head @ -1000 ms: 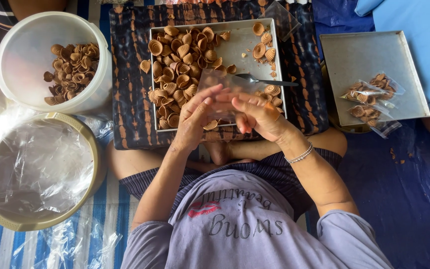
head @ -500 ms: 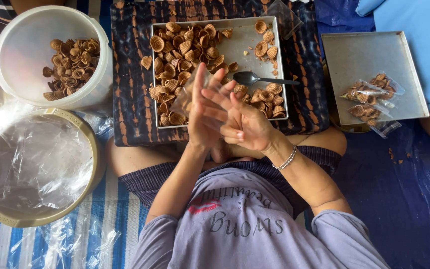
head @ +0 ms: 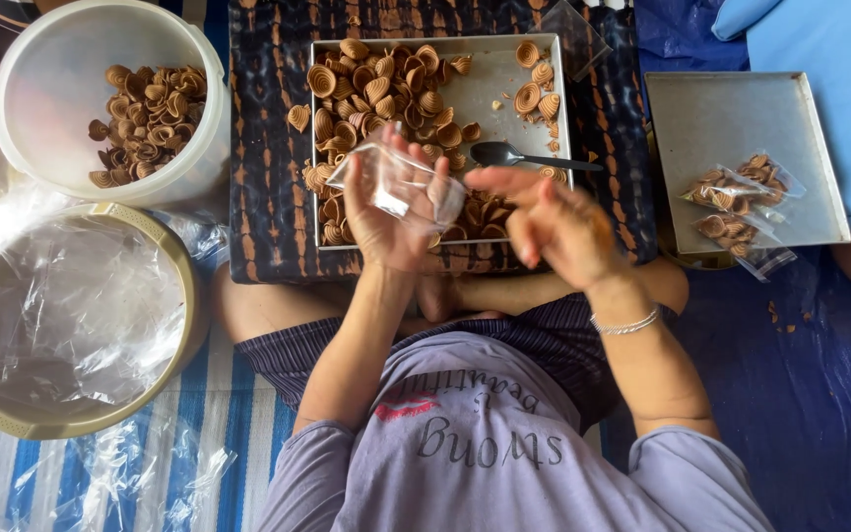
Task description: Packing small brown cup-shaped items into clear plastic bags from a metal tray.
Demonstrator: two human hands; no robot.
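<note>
Left hand (head: 386, 222) grasps the small clear plastic bag (head: 401, 182) above the cookie-filled square metal tray (head: 504, 108), while the right hand (head: 554, 222), released and open-fingered, sits just beside the bag's right edge.

I see bare tray floor (head: 504, 113) right of the cone snacks (head: 386, 94); the spoon (head: 524, 156) lies across it, and my right hand (head: 554, 222) hovers near the handle.
</note>
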